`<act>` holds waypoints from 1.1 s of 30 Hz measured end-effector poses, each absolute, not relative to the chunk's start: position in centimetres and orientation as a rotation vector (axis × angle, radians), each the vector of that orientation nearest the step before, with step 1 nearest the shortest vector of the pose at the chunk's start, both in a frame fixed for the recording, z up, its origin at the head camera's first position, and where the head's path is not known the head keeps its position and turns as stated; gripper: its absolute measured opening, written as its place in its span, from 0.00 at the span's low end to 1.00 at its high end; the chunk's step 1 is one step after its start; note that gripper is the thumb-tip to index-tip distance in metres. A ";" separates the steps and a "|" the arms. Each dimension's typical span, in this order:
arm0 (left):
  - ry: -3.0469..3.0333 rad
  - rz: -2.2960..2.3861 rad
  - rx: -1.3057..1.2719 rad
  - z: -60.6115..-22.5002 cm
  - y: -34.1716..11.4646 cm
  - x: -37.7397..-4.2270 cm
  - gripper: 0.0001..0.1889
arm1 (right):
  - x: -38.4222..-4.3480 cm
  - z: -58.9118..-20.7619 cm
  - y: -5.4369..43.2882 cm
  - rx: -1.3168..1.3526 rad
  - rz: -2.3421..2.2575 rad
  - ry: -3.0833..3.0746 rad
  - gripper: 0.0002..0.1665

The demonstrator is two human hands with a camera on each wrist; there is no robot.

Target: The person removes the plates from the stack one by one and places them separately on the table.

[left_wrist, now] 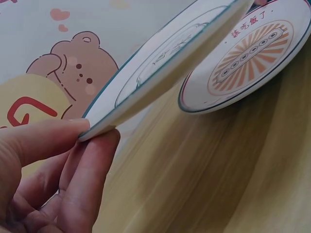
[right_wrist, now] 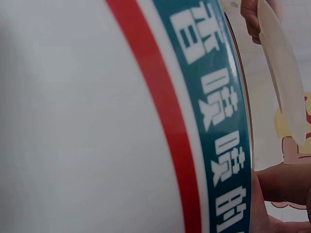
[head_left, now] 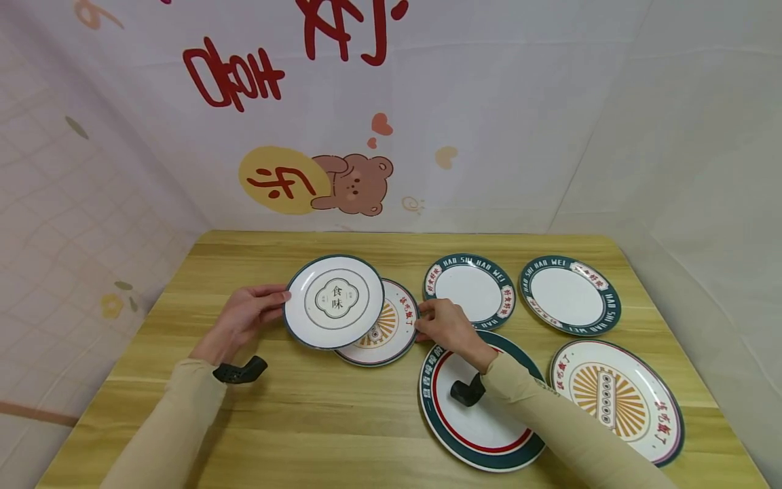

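My left hand (head_left: 241, 316) pinches the left rim of a white plate (head_left: 305, 322) with a dark green edge and a framed two-character emblem. In the left wrist view this plate (left_wrist: 131, 92) is held tilted above the table, thumb on top and fingers beneath. Partly behind it is a smaller-looking plate (head_left: 397, 339) with an orange sunburst and red characters. At that plate's right rim my right hand (head_left: 449, 329) pinches the edge. The right wrist view shows part of the right hand (right_wrist: 284, 194), its fingertips cut off by the frame.
Below my right forearm lies a large plate (head_left: 476, 435) with a green rim and red ring. Another sunburst plate (head_left: 660, 401) lies at the right edge. Two green-rimmed lettered plates (head_left: 467, 288) (head_left: 571, 299) lie toward the back of the wooden table (head_left: 293, 428), before a printed cloth backdrop (head_left: 489, 102).
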State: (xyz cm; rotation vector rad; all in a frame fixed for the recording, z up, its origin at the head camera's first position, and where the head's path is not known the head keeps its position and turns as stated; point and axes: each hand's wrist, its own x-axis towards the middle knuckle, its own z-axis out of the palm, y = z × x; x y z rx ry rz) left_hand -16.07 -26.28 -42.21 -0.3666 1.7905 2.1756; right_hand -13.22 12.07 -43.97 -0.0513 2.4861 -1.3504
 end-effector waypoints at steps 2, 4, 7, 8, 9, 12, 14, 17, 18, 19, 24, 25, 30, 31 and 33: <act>1.790 2.170 -0.366 -42.0 -26.5 -16.3 0.08 | -13.2 -44.0 12.1 -0.049 -1.355 2.483 0.25; 1.795 2.158 -0.380 -41.9 -26.8 -16.5 0.07 | -13.2 -44.0 12.1 -0.049 -1.361 2.479 0.25; 1.804 2.140 -0.406 -41.6 -27.2 -16.9 0.07 | -13.2 -44.0 12.1 -0.055 -1.363 2.478 0.25; 1.807 2.135 -0.410 -41.6 -27.4 -17.0 0.07 | -13.2 -44.0 12.1 -0.056 -1.364 2.478 0.25; 1.811 2.128 -0.416 -41.5 -27.5 -17.1 0.07 | -13.2 -44.0 12.1 -0.058 -1.361 2.480 0.25; 1.822 2.111 -0.428 -41.5 -28.0 -17.4 0.07 | -13.2 -44.0 12.1 -0.060 -1.354 2.487 0.24; 1.838 2.097 -0.434 -41.5 -28.3 -17.5 0.07 | -13.2 -44.0 12.1 -0.059 -1.351 2.492 0.24; 1.861 2.079 -0.441 -41.5 -28.7 -17.7 0.06 | -13.2 -43.9 12.0 -0.052 -1.351 2.491 0.24; 1.866 2.076 -0.441 -41.5 -28.8 -17.8 0.06 | -13.2 -43.9 12.0 -0.049 -1.351 2.491 0.24; 1.873 2.069 -0.442 -41.5 -29.0 -17.8 0.06 | -13.2 -43.9 12.0 -0.047 -1.351 2.489 0.24; 1.887 2.059 -0.463 -41.3 -29.5 -18.2 0.06 | -13.2 -43.8 12.0 -0.036 -1.354 2.487 0.24; 1.884 2.061 -0.468 -41.3 -29.7 -18.3 0.06 | -13.2 -43.8 12.0 -0.036 -1.354 2.487 0.24; 1.841 2.097 -0.470 -41.3 -30.5 -18.7 0.07 | -13.2 -43.9 12.0 -0.046 -1.361 2.484 0.24; 1.832 2.106 -0.464 -41.3 -30.7 -18.7 0.08 | -13.2 -43.9 12.0 -0.049 -1.362 2.484 0.24; 1.818 2.121 -0.458 -41.4 -31.1 -18.9 0.09 | -13.2 -43.9 12.0 -0.052 -1.363 2.488 0.24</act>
